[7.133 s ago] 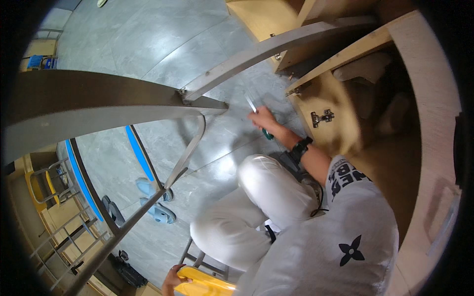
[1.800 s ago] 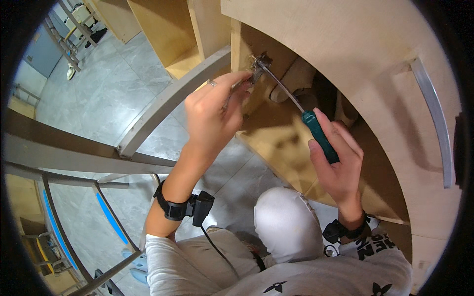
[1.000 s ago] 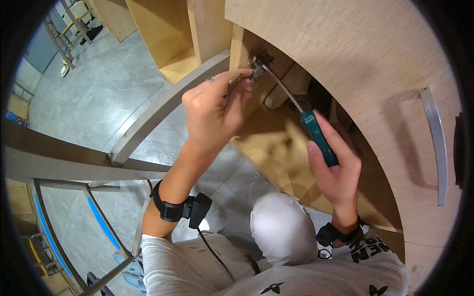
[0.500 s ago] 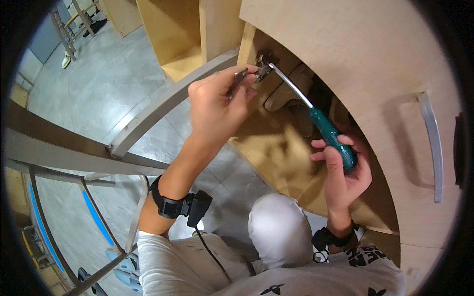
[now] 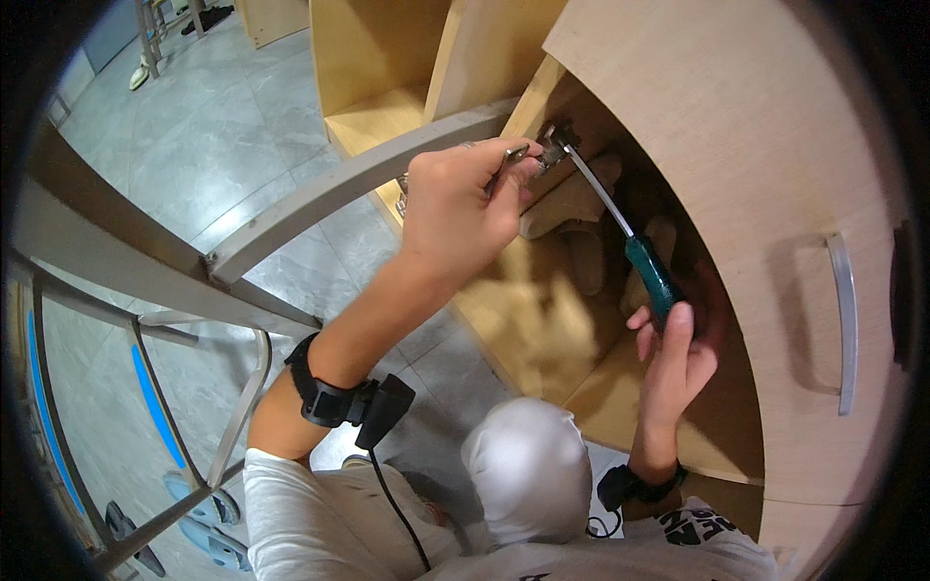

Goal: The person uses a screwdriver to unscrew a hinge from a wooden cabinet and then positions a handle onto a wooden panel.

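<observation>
Inside a low wooden cabinet [image 5: 620,387], my right hand [image 5: 676,363] holds a screwdriver [image 5: 651,271] by the butt end of its green handle. The slim metal shaft slants up and left, and its tip meets a metal cabinet hinge [image 5: 554,145] at the cabinet's side panel. My left hand [image 5: 465,208] is closed, thumb and fingers pinching the flat metal arm of that hinge. The exact spot where the tip sits is too small and shaded to make out.
Pale shoes [image 5: 572,208] lie in the cabinet behind the screwdriver. A pale wooden front [image 5: 736,174] with a silver handle [image 5: 843,324] covers the right. A curved grey metal bar [image 5: 339,189] passes by my left forearm. Slippers [image 5: 208,533] sit on the tiled floor at lower left.
The view has shifted, so the cabinet and hinge appear farther right. My right hand now grips lower on the screwdriver handle, with its fingers bunched at the end. My left hand keeps its pinch.
</observation>
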A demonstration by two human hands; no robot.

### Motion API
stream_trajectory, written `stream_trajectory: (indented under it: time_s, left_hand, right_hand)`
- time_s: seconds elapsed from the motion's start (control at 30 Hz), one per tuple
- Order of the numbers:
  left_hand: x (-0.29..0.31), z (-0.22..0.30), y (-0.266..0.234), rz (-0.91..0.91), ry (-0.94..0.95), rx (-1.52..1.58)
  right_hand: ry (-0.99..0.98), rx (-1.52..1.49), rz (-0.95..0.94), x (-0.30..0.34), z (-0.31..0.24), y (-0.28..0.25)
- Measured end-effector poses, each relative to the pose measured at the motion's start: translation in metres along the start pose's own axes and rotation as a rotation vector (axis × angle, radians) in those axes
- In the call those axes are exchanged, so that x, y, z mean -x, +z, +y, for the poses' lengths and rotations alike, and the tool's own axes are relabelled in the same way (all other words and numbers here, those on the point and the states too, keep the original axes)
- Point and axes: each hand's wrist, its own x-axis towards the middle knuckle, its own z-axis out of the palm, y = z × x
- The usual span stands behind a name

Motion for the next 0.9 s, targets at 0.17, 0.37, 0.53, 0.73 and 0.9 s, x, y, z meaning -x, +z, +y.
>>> stream_trajectory:
  time_s: [0.17,0.37,0.53,0.73,0.9]
  left_hand:
    - [-0.002,-0.001,0.0,0.012,0.017,-0.008]
    - [-0.003,-0.002,0.001,0.019,0.025,-0.005]
    - [-0.003,-0.003,0.0,0.016,0.017,-0.014]
    - [-0.003,-0.004,0.0,0.026,0.04,-0.015]
    - [-0.004,-0.004,0.001,0.026,0.031,-0.007]
  right_hand:
    - [-0.147,0.245,-0.067,-0.002,0.009,-0.007]
    - [0.055,-0.077,0.062,0.001,-0.007,0.002]
    - [-0.136,0.17,0.043,-0.003,-0.011,0.0]
    - [-0.206,0.254,-0.04,-0.015,-0.009,0.005]
    - [0.063,0.089,0.063,-0.003,-0.025,0.009]
